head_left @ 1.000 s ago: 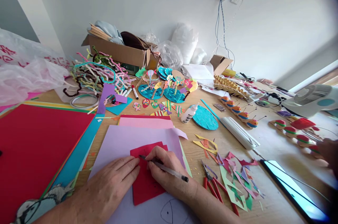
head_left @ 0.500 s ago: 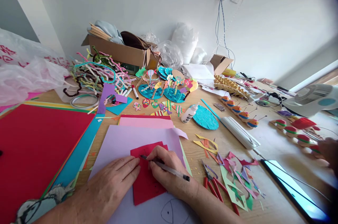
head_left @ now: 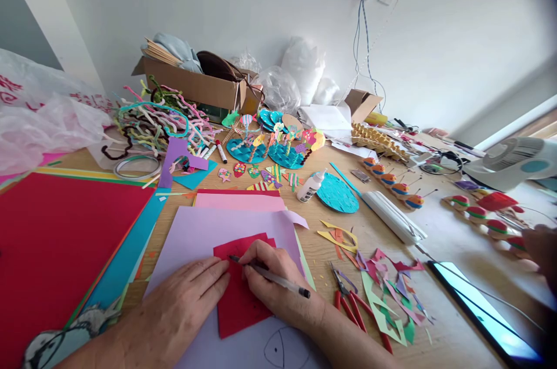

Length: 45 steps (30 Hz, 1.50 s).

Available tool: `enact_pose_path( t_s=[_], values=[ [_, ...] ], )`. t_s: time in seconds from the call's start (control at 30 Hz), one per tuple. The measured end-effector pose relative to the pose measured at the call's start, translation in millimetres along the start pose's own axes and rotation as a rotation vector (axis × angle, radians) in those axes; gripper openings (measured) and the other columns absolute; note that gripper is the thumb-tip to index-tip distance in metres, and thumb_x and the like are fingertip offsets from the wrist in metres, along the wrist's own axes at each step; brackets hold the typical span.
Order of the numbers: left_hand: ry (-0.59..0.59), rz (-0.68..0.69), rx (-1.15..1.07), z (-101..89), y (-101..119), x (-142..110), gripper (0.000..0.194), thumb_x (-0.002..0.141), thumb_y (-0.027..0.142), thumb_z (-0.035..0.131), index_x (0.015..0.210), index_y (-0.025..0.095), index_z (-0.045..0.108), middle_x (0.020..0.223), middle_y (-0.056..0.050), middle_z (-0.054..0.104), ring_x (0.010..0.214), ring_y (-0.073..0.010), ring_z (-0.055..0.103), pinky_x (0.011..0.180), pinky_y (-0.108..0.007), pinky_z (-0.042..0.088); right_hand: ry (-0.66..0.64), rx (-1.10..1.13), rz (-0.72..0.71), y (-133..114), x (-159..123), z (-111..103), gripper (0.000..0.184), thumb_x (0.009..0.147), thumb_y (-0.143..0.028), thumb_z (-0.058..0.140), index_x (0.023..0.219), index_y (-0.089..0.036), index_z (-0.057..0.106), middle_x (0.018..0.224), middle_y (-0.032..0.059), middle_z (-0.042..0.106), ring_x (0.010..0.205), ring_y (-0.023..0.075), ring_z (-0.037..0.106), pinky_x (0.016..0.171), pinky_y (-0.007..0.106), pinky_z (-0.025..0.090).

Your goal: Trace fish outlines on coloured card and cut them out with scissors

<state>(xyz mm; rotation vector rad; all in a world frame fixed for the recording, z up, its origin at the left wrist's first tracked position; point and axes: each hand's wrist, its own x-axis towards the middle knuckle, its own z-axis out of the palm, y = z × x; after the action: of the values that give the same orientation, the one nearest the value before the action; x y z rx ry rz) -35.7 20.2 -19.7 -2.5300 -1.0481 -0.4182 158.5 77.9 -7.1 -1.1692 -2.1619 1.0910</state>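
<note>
My right hand (head_left: pixel 272 273) is closed around a pen (head_left: pixel 285 282), its tip resting on a folded piece of red paper (head_left: pixel 239 314). Flat beside it, my left hand (head_left: pixel 189 290) presses the red paper's left edge, fingers stretched out. Underneath lies a sheet of lilac paper (head_left: pixel 183 235) with a fish outline (head_left: pixel 284 348) drawn near its lower edge. Faint dark marks show on the red paper; what they depict I cannot tell. Red-handled scissors or pliers (head_left: pixel 350 305) lie to the right of my right forearm.
Coloured paper scraps (head_left: pixel 391 288), a glue bottle (head_left: pixel 311 186) and a blue disc (head_left: pixel 337 192) lie to the right. Small paper fish (head_left: pixel 274 174) and pipe cleaners (head_left: pixel 161 119) are farther back. A red sheet stack (head_left: pixel 65 241) is left. Another person's hand (head_left: pixel 539 247) is at far right.
The pen and both hands hold nearly the same place on the red paper. The whole view has shifted very slightly.
</note>
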Motion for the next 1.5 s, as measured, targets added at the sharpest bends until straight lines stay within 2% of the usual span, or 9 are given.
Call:
enact_pose_path(
  t_s=[0.23, 0.37, 0.5, 0.6, 0.8, 1.07, 1.3, 1.4, 1.5],
  values=[
    [-0.054, -0.018, -0.022, 4.5, 0, -4, 0.054, 0.071, -0.005, 0.029, 0.109, 0.015, 0.063, 0.108, -0.002, 0.071, 0.096, -0.0138, 0.066, 0.085, -0.024, 0.054, -0.009, 0.006, -0.004, -1, 0, 1, 0.017, 0.073, -0.008, 0.048, 0.082, -0.020, 0.057, 0.064, -0.0033, 0.057, 0.057, 0.0110, 0.051, 0.055, 0.021, 0.039],
    [-0.041, -0.027, -0.044, 5.2, -2, -4, 0.054, 0.072, -0.005, 0.030, 0.112, 0.015, 0.061, 0.111, -0.003, 0.070, 0.098, -0.0139, 0.065, 0.087, -0.024, 0.053, 0.031, 0.046, 0.006, 0, -1, 1, 0.015, 0.071, -0.008, 0.048, 0.077, -0.020, 0.055, 0.058, -0.0052, 0.051, 0.051, 0.0099, 0.044, 0.050, 0.020, 0.035],
    [0.038, -0.023, -0.058, 9.9, -2, -7, 0.052, 0.073, -0.005, 0.030, 0.109, 0.016, 0.061, 0.107, -0.002, 0.071, 0.095, -0.0135, 0.065, 0.086, -0.023, 0.053, 0.135, 0.243, -0.005, -1, -2, -2, 0.008, 0.074, -0.014, 0.046, 0.074, -0.020, 0.051, 0.058, -0.0041, 0.052, 0.051, 0.0100, 0.045, 0.049, 0.021, 0.036],
    [0.077, -0.022, -0.081, 13.0, -3, -10, 0.050, 0.074, -0.005, 0.031, 0.108, 0.016, 0.061, 0.107, -0.002, 0.071, 0.095, -0.0139, 0.065, 0.084, -0.023, 0.054, 0.243, 0.250, -0.032, 1, -4, -5, 0.008, 0.075, -0.015, 0.045, 0.075, -0.020, 0.051, 0.061, -0.0023, 0.057, 0.055, 0.0112, 0.050, 0.054, 0.022, 0.040],
    [-0.034, -0.014, -0.101, 10.3, -7, -9, 0.051, 0.075, -0.004, 0.030, 0.107, 0.017, 0.064, 0.109, -0.003, 0.071, 0.097, -0.0151, 0.066, 0.085, -0.025, 0.055, 0.462, 0.110, -0.078, 10, -3, -11, 0.008, 0.079, -0.018, 0.046, 0.078, -0.019, 0.053, 0.058, -0.0032, 0.051, 0.051, 0.0111, 0.044, 0.049, 0.022, 0.035],
    [-0.052, 0.010, -0.107, 4.8, -11, -3, 0.052, 0.076, -0.004, 0.027, 0.103, 0.015, 0.067, 0.105, -0.005, 0.072, 0.094, -0.0156, 0.068, 0.083, -0.026, 0.056, 0.437, 0.067, -0.169, 16, 1, -15, 0.015, 0.087, -0.021, 0.045, 0.091, -0.019, 0.059, 0.064, -0.0012, 0.057, 0.056, 0.0115, 0.053, 0.054, 0.022, 0.041],
    [0.002, -0.127, -0.211, 13.2, -13, -8, 0.044, 0.081, 0.003, 0.037, 0.112, 0.018, 0.064, 0.112, -0.005, 0.069, 0.101, -0.0181, 0.065, 0.091, -0.029, 0.052, 0.508, -0.066, -0.283, 16, 3, -16, 0.015, 0.084, -0.017, 0.048, 0.090, -0.018, 0.062, 0.074, 0.0037, 0.067, 0.067, 0.0149, 0.062, 0.063, 0.024, 0.049],
    [0.004, -0.214, -0.287, 22.3, -16, -14, 0.047, 0.081, 0.003, 0.037, 0.116, 0.022, 0.062, 0.116, -0.003, 0.067, 0.105, -0.0165, 0.063, 0.092, -0.026, 0.050, 0.397, -0.112, -0.374, 11, -1, -16, 0.027, 0.083, -0.009, 0.041, 0.101, -0.015, 0.061, 0.087, 0.0085, 0.070, 0.080, 0.0167, 0.065, 0.073, 0.026, 0.050],
    [0.023, -0.214, -0.316, 25.1, -21, -13, 0.044, 0.082, 0.006, 0.039, 0.115, 0.024, 0.062, 0.115, -0.001, 0.068, 0.102, -0.0141, 0.065, 0.087, -0.020, 0.052, 0.263, -0.107, -0.426, 4, -7, -20, 0.035, 0.081, -0.007, 0.036, 0.105, -0.015, 0.061, 0.093, 0.0100, 0.069, 0.085, 0.0174, 0.064, 0.077, 0.027, 0.051]
  ],
)
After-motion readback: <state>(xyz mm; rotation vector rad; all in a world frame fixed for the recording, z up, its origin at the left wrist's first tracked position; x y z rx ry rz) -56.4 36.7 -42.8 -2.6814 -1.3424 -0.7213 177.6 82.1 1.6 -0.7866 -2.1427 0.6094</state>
